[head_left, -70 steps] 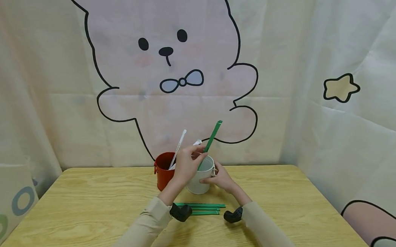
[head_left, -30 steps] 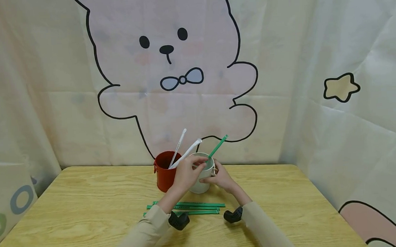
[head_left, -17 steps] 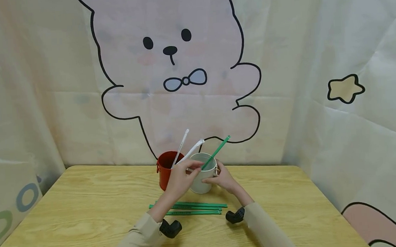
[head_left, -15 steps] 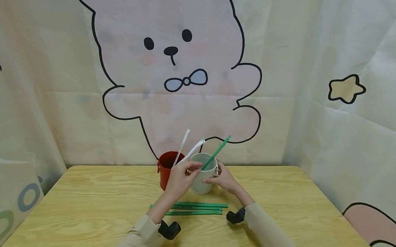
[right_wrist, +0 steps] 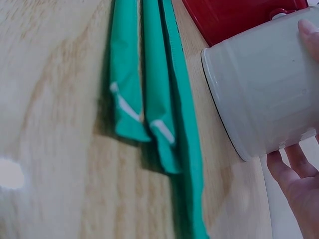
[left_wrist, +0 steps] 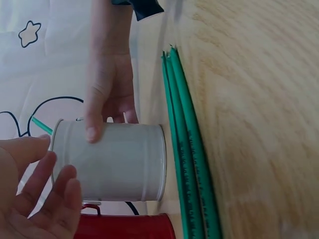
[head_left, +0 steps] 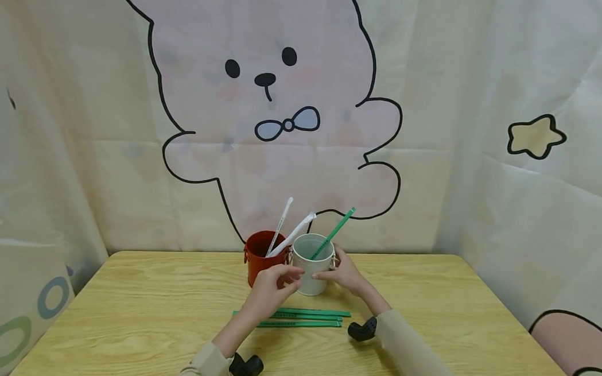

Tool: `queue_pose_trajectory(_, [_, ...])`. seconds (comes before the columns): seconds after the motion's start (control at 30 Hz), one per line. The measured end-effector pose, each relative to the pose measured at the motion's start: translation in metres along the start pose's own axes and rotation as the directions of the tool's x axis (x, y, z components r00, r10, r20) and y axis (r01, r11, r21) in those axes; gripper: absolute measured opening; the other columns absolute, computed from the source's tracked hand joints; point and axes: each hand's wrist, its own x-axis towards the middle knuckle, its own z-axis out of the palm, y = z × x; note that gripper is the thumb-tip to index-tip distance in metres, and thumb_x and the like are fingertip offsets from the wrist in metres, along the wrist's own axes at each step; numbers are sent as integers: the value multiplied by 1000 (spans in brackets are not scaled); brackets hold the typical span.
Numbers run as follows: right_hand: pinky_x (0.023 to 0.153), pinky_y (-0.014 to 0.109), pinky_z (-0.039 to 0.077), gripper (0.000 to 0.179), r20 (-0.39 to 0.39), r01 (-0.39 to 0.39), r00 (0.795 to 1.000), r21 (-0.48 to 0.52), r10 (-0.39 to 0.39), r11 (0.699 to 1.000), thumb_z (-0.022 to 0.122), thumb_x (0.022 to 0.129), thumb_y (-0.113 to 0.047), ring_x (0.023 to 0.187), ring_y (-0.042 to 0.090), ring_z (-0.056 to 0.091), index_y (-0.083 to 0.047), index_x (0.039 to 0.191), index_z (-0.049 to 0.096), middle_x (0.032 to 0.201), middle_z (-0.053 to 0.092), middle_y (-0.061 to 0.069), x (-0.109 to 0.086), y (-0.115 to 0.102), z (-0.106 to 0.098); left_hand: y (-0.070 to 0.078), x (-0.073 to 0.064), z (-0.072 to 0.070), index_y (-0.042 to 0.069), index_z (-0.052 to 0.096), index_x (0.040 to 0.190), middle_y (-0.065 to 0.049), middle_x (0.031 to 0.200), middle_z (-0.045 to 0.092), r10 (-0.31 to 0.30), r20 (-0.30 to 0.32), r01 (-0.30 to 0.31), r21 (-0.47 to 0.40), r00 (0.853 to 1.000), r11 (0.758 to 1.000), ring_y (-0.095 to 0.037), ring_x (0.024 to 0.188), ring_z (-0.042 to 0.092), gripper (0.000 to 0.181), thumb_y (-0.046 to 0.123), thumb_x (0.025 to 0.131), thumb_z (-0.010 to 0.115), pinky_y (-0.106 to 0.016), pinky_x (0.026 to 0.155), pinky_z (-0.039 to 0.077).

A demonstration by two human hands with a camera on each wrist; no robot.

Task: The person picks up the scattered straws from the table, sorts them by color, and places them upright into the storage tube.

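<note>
My right hand (head_left: 345, 272) holds the white bucket (head_left: 311, 278) by its right side, thumb across the front and fingers behind. One green paper-wrapped straw (head_left: 338, 226) leans inside it, its upper end sticking out to the right. My left hand (head_left: 270, 290) is just in front of the buckets, fingers loosely bent with nothing between them; in the left wrist view its fingertips (left_wrist: 70, 174) are near the bucket's rim. Several green wrapped straws (head_left: 309, 314) lie side by side on the table, partly behind my left wrist.
A red bucket (head_left: 256, 265) stands left of the white one and holds white wrapped straws (head_left: 298, 232) that lean right. The wooden table (head_left: 133, 325) ends at a printed cloth backdrop (head_left: 431, 117). Black wrist devices (head_left: 246, 368) sit on both wrists.
My left hand lowered the green straw into the white bucket, let go, and drew back down and to the left. The right hand has stayed on the white bucket.
</note>
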Motion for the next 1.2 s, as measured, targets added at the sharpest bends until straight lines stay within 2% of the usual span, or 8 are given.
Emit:
queue_pose_trajectory(0.2, [105,52,31,86,-7,-8,1000,3,8,1000,78,69,-14,132,35,31,-17,139,29,139,38,10,0,-2,0,-8,-5,-1,5,63,108,-14,103,66,-68,121,72,-28,990,997,-18,83,62,26,10,83,63,-18,71,51])
queue_pose_trajectory(0.37, [105,53,31,85,-3,-8,1000,12,8,1000,77,69,-13,133,36,29,-17,139,29,139,38,10,1,-2,-1,-17,-8,-2,3,62,110,-16,102,65,-112,192,114,2,975,993,-20,85,60,29,11,82,64,-19,71,50])
queue_pose_trajectory(0.63, [104,53,31,83,15,-6,1000,21,5,1000,76,70,-13,134,35,28,-17,139,29,139,38,10,3,1,-2,-32,-11,-3,0,63,106,-18,98,66,-116,231,105,60,966,993,-20,78,62,28,8,80,66,-21,65,51])
queue_pose_trajectory(0.8, [105,53,30,84,13,-10,1000,24,10,1000,77,70,-12,133,35,29,-17,139,29,139,39,10,5,2,-2,-39,-12,-3,-1,63,105,-15,96,67,-129,263,107,96,956,990,-23,81,63,27,4,78,66,-27,68,52])
queue_pose_trajectory(1.0, [105,54,29,85,6,-9,1000,17,9,1000,77,70,-13,133,35,29,-16,139,29,139,39,10,6,2,-1,-44,-13,-4,-1,64,103,-14,94,68,-145,282,116,119,948,986,-24,84,64,29,1,75,68,-37,73,53])
queue_pose_trajectory(1.2, [106,54,28,86,12,-17,1000,22,16,1000,77,69,-14,135,35,27,-17,140,27,140,38,10,8,3,-2,-45,-14,-4,2,65,102,-10,92,68,-162,312,119,150,936,981,-22,83,63,32,0,71,72,-36,73,53])
